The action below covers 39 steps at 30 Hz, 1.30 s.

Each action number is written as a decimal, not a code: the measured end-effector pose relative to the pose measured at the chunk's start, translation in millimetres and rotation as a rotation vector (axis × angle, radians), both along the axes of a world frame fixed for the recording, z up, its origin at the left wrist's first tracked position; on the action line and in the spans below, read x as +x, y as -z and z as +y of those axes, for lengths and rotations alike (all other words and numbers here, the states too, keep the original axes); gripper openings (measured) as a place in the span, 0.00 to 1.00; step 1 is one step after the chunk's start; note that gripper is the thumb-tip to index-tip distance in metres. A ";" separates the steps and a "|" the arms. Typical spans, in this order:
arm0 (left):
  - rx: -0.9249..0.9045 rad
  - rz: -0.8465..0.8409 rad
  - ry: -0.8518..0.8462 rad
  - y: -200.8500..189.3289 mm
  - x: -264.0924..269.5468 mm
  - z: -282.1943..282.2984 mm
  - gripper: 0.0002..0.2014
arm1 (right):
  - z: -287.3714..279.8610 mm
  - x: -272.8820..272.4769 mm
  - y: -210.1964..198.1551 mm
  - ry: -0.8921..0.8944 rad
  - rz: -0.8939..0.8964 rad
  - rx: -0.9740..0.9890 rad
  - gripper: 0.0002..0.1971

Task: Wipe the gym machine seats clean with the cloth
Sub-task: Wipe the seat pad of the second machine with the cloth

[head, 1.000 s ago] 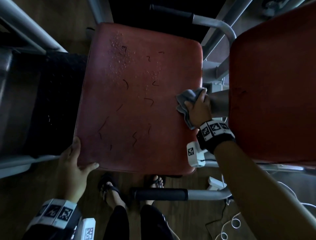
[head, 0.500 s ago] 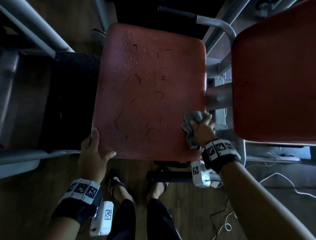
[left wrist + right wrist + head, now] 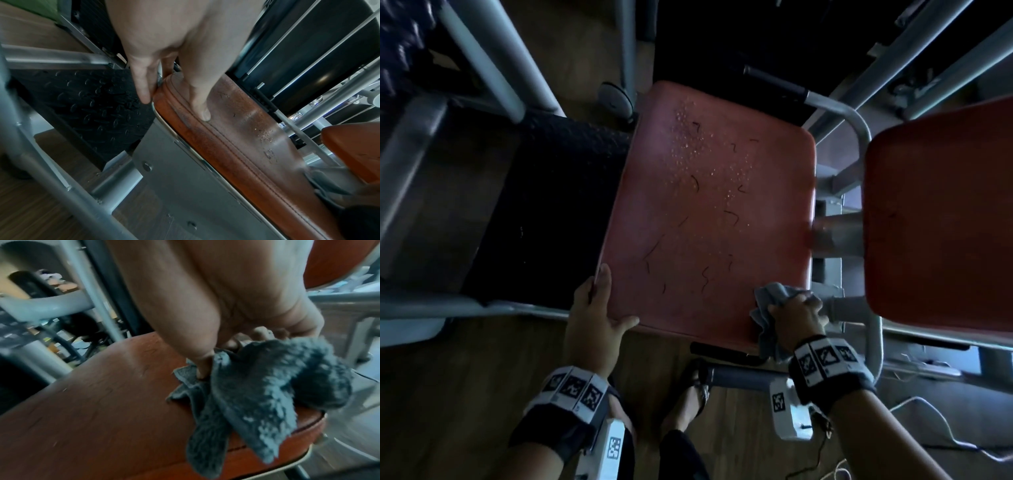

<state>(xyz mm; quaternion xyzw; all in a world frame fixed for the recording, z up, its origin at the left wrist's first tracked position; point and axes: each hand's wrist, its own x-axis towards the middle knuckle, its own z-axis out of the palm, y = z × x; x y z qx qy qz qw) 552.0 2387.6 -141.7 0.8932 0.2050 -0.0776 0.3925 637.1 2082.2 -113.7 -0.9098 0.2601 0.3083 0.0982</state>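
A red padded seat (image 3: 709, 219) fills the middle of the head view, with water droplets near its far end and thin dark curled strands scattered over it. My left hand (image 3: 595, 308) grips the seat's near left corner, thumb on top (image 3: 202, 112) and fingers (image 3: 144, 91) down the side edge. My right hand (image 3: 796, 318) holds a bunched grey cloth (image 3: 770, 308) at the near right corner of the seat. In the right wrist view the cloth (image 3: 267, 386) hangs over the seat edge (image 3: 304, 426), pinched by thumb and fingers.
A second red pad (image 3: 941, 226) stands to the right, across a gap with grey frame tubes (image 3: 859, 137). A black treaded plate (image 3: 551, 205) lies left of the seat. A padded handle bar (image 3: 743, 377) runs below the near edge. My sandalled feet (image 3: 688, 394) and loose cables (image 3: 928, 411) are on the wooden floor.
My right hand has drawn the cloth down the seat's right edge, from mid-edge to the near right corner. The left hand keeps its grip on the near left corner; the head view has shifted.
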 end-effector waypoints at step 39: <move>0.050 0.072 0.008 -3.8 -4.1 4.4 0.50 | 45.7 -2.7 -70.4 -1.231 0.263 0.216 0.43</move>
